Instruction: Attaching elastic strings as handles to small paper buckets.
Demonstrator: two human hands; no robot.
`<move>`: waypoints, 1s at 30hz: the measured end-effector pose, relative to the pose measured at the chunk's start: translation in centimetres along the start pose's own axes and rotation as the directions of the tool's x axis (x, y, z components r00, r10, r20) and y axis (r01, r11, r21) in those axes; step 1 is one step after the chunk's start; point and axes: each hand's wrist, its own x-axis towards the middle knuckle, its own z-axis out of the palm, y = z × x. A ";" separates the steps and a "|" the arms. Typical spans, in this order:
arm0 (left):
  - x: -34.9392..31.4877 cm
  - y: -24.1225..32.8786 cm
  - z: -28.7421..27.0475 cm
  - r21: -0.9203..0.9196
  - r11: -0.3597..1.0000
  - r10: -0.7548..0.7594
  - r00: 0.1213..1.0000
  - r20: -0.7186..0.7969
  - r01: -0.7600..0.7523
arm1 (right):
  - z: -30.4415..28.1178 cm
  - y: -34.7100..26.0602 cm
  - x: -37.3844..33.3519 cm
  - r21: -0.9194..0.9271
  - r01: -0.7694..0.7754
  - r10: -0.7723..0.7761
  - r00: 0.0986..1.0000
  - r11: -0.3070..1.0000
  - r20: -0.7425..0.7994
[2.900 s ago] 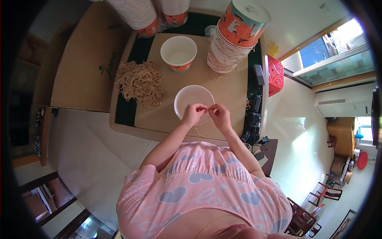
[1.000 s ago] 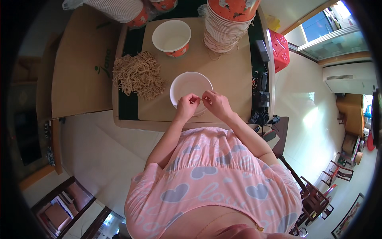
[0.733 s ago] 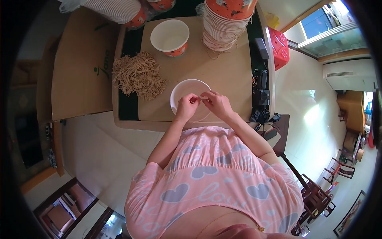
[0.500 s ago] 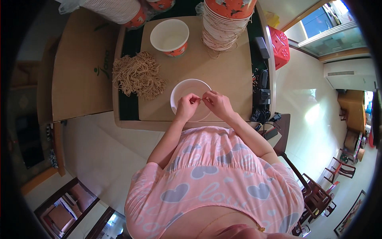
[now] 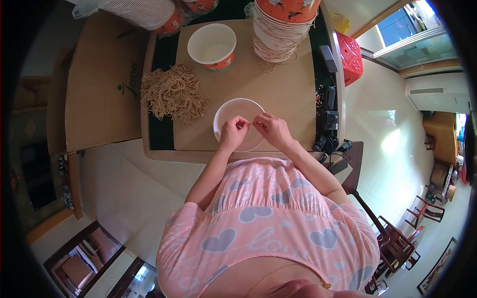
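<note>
Just above a white paper bucket (image 5: 227, 110) near the table's front edge, both my hands are closed in pinches, fingertips nearly meeting. Between them runs a thin tan cord (image 5: 252, 123), of which only a short bit shows. My left hand (image 5: 235, 133) grips one end and my right hand (image 5: 272, 130) the other. The bucket's near side is partly covered by my hands. To the left lies a loose heap of tan cords (image 5: 174, 94). Another paper bucket (image 5: 212, 45), white inside with an orange printed outside, stands upright beyond the heap.
A tall stack of nested buckets (image 5: 282, 35) with cords hanging from it stands far right on the cardboard sheet (image 5: 248, 77). More nested buckets (image 5: 141, 12) lie far left. A large cardboard box (image 5: 102, 84) is left of the table; black adapters (image 5: 329, 120) line the right edge.
My fingertips have drawn slightly apart, so a little more of the cord shows between them. The buckets and the cord heap stay where they were.
</note>
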 end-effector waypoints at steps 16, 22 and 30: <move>-0.9 2.7 -0.5 -0.103 0.995 -0.017 0.999 0.038 0.021 | -1.1 -1.6 -0.2 0.042 0.035 -0.034 0.999 0.998 -0.025; -2.5 5.0 -1.4 -0.206 0.978 0.056 0.986 0.158 -0.023 | -2.0 -1.5 -0.7 0.126 0.046 -0.033 0.994 0.991 -0.108; -4.4 10.0 -2.6 -0.403 0.914 0.094 0.940 0.329 0.050 | -1.8 0.5 -1.8 0.134 -0.061 0.073 0.994 0.989 -0.085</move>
